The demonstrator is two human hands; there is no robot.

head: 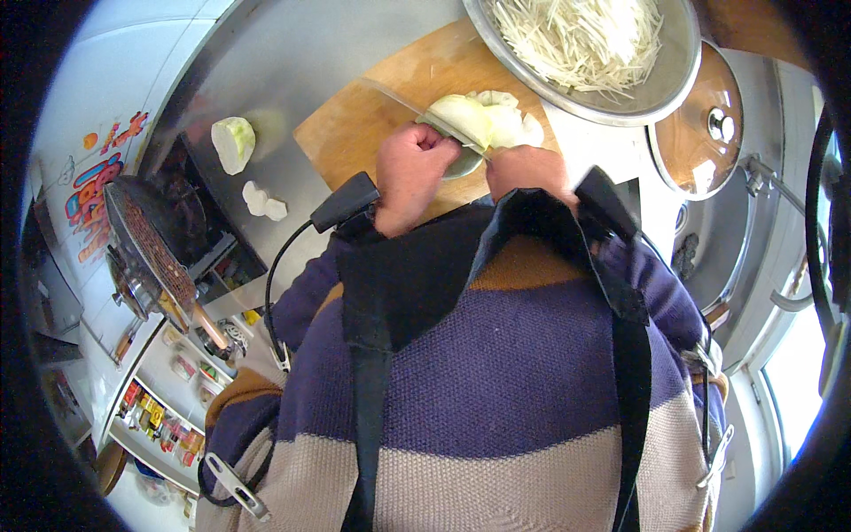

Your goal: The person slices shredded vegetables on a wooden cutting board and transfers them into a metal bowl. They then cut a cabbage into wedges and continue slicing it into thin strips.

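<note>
My right hand (528,173) grips a kitchen knife whose blade (399,100), seen nearly edge-on, slants up and left across a wooden cutting board (359,133). The handle is hidden inside my fist. Left of the blade, my left hand (415,169) holds a piece of pale green vegetable (463,167), perhaps a large radish, its fingers bent close to the blade. Pale round slices (508,126) of the vegetable lie overlapped on the blade's other side. One large slice (462,113) rests right along the blade.
A metal bowl (578,110) of shredded white vegetable (585,46) overlaps the board's far right corner. Beside it are a glass lid (695,143) and a sink (715,233). A cut radish-like chunk (234,145) and white trimmings (264,201) lie on the metal counter (286,73) at left.
</note>
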